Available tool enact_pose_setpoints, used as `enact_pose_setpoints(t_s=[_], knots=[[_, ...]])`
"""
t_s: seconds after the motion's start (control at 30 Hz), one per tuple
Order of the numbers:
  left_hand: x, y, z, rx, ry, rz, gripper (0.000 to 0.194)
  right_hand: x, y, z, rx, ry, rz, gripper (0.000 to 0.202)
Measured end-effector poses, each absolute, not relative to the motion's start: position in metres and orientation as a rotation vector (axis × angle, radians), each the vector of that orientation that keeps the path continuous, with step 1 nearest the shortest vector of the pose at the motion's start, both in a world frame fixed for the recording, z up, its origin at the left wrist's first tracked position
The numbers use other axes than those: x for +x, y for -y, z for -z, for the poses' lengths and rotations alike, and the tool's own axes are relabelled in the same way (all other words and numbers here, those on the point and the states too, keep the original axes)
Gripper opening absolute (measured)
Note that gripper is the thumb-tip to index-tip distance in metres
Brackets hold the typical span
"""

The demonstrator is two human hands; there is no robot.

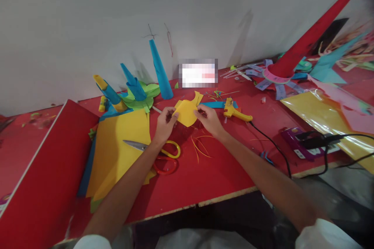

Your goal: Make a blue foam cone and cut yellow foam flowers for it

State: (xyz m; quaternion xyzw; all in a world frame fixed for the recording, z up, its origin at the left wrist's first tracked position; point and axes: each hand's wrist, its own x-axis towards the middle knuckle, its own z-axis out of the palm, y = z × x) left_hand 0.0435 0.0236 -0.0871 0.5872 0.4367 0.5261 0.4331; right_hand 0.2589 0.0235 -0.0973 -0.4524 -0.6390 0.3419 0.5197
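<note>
A rounded yellow paper piece (187, 113) is held up between both hands over the red table. My left hand (166, 121) pinches its left edge, fingers closed. On the opposite edge, my right hand (209, 118) grips it between thumb and fingers. Just behind it lies another curved yellow paper strip (198, 97). Scissors (143, 146) with yellow and red handles rest partly on yellow paper sheets (117, 132), below my left forearm. To the right of my right hand is a yellow glue gun (236, 112) with a black cord.
Blue paper cones (160, 70) stand along the wall, one on green paper leaves (149, 95). A tall red cone (318, 31) leans at the right. A purple power strip (295, 140) with black plugs sits near the front edge. A red board (41, 175) occupies the left.
</note>
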Motion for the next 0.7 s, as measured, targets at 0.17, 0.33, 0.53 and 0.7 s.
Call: enact_pose_setpoints(t_s=[0.17,0.33,0.53,0.7], knots=[[0.0471,-0.0215,0.0855,1.496,-1.025,-1.182,0.051,0.2559,-0.0195,0.0931,-1.06,1.431,-0.922,0.037],[0.0489,-0.0205,0.081,1.493,-1.008,-1.234,0.055,0.2504,-0.0173,0.0954,-1.0,1.495,-1.093,0.055],[0.0464,-0.0218,0.0789,1.487,-1.068,-1.303,0.053,0.2547,-0.0188,0.0963,-1.08,1.665,-0.881,0.046],[0.0459,-0.023,0.0821,1.467,-1.07,-1.266,0.053,0.2587,-0.02,0.0914,-1.062,1.614,-0.854,0.043]])
